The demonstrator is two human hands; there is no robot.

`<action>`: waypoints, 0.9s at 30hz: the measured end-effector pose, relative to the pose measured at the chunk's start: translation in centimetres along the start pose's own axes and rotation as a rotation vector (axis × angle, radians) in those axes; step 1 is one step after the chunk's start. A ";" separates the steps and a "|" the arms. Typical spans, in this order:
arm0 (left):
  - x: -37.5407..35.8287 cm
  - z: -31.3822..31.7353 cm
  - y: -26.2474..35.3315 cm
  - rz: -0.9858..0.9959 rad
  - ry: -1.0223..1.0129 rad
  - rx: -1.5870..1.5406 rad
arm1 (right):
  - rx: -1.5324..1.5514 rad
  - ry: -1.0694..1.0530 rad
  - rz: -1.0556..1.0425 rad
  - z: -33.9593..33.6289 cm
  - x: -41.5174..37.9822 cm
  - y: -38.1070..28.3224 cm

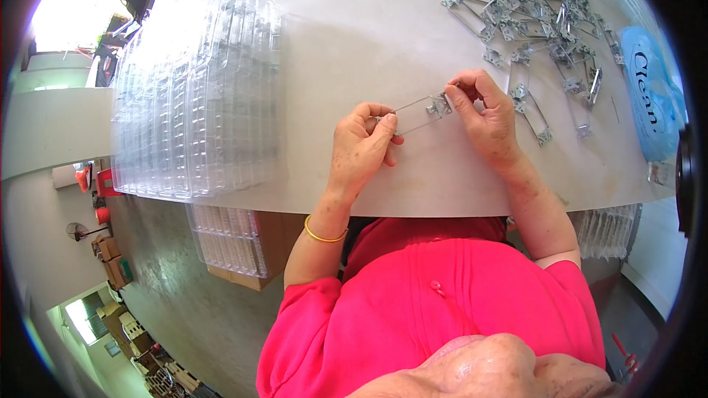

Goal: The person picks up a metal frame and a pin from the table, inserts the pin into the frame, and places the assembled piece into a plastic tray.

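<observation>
Left hand [363, 144] grips one end of a metal part [419, 115] between thumb and fingers; right hand [483, 112] pinches the other end. The part spans the hands, slightly tilted, above the table [354, 59]. Both forearms come in from the near edge; a yellow bangle [324, 232] circles the left wrist. Fingers cover both part ends; their detail is unreadable. A pile of similar parts [542, 15] lies beyond the right hand, cut off by the frame. Clear trays [199, 103] stand stacked on the left.
</observation>
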State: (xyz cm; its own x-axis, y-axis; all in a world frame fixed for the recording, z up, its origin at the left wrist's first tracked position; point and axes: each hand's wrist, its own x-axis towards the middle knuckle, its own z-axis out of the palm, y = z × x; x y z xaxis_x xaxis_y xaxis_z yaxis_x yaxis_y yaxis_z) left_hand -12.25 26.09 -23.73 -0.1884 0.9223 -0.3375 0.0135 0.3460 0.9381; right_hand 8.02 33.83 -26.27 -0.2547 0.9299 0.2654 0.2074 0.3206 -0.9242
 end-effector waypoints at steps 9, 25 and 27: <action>0.0 -0.2 -0.3 0.022 -0.032 -0.024 | -0.070 -0.008 -0.103 -0.1 0.0 0.2; -1.2 -0.1 0.3 0.101 -0.066 -0.195 | -0.036 0.003 -0.255 -0.2 -0.1 -0.1; -1.3 0.1 0.5 0.114 -0.064 -0.207 | -0.002 -0.011 -0.225 -0.3 -0.2 -0.4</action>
State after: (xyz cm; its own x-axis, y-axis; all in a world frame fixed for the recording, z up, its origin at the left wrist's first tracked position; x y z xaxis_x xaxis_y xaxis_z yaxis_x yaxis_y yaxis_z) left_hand -11.92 25.02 -22.86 -0.1348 0.9646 -0.2268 -0.1714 0.2027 0.9641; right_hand 8.25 33.53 -25.85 -0.3048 0.8331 0.4615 0.1464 0.5198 -0.8416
